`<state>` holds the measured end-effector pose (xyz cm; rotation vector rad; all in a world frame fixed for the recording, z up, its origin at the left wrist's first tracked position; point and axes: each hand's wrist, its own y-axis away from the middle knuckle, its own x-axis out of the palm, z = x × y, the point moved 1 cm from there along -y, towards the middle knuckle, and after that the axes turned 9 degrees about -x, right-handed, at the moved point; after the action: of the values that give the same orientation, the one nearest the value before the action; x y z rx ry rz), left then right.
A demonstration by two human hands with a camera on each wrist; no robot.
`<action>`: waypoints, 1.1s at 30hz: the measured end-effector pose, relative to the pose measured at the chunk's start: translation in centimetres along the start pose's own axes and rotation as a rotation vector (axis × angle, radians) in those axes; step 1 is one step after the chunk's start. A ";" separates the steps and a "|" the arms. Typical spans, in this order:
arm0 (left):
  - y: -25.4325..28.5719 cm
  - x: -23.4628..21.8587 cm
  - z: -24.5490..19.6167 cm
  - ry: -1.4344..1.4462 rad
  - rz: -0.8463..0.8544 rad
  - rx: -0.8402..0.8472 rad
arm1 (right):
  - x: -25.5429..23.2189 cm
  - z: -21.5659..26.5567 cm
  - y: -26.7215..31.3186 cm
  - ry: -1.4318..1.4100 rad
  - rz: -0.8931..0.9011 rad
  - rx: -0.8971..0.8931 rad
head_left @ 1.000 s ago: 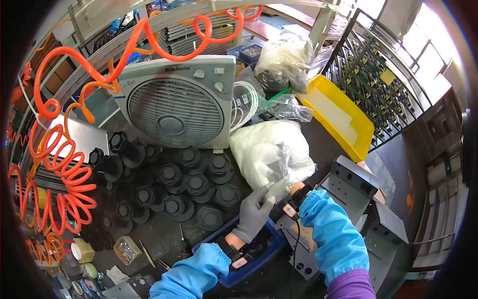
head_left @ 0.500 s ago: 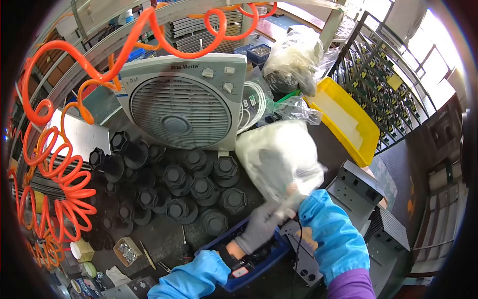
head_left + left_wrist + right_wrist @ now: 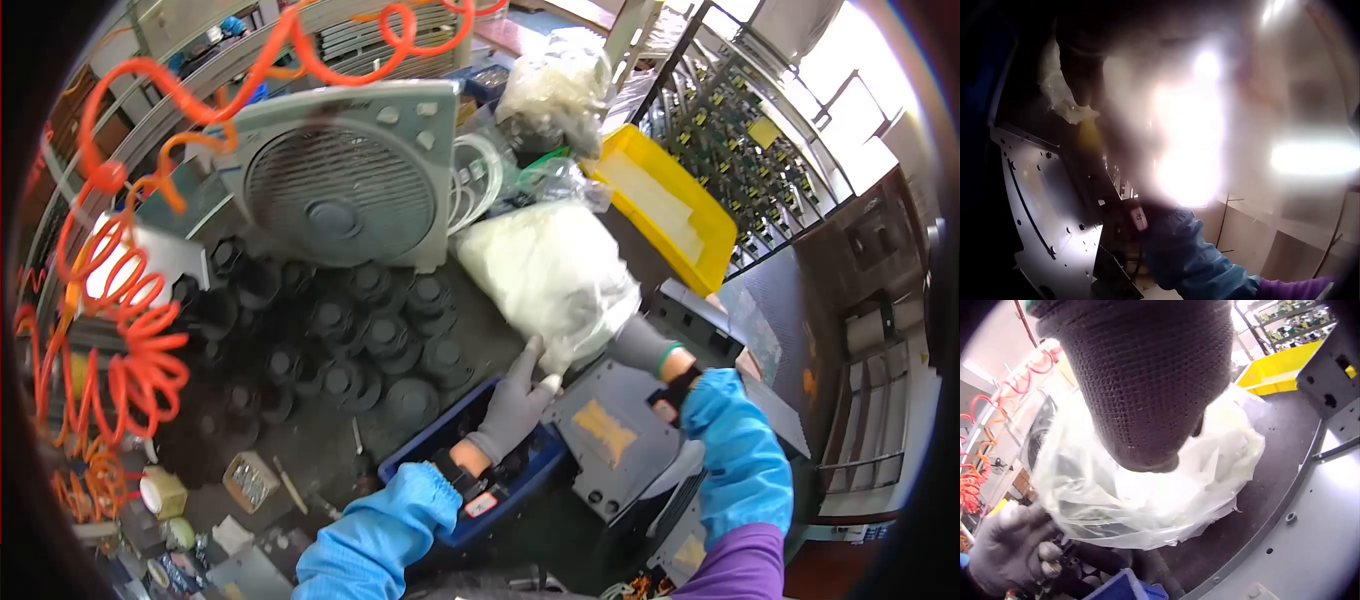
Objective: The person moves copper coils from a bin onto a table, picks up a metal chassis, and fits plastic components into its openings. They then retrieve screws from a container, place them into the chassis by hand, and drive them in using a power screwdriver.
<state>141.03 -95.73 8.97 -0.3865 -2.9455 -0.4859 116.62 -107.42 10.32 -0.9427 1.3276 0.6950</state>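
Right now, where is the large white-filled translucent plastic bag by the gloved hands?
In the head view, the bag sits right of the square grey fan and left of the yellow plastic tray, just above the grey-gloved left hand.

Head view: the fingertips of the right grip (image 3: pixel 642 345) are hidden at the plastic bag (image 3: pixel 550 270); whether they hold it cannot be determined. The left grip (image 3: pixel 510 412) and blue sleeve (image 3: pixel 385 535) obscure part of the blue bin (image 3: pixel 520 500). Lettering on the fan (image 3: pixel 340 190) is blurred, illegible. The bottom edge cuts off the purple sleeve (image 3: pixel 738 560). Left wrist view: centre washed out, detail unreadable.
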 end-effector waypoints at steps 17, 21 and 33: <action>37.2 -8.4 -8.0 0.010 -0.506 0.158 | -12.4 26.9 -12.4 -0.657 0.153 -0.214; 47.2 -12.4 -6.8 -0.111 -1.090 0.191 | -7.3 32.3 -17.2 -0.683 0.172 -0.292; 65.8 -11.1 6.3 0.204 -1.367 -0.092 | 9.4 33.8 -9.1 -0.396 0.479 0.100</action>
<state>168.99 -36.00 20.74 1.6261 -2.5162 -0.6728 142.21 -83.06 2.10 -0.3725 1.2215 1.1062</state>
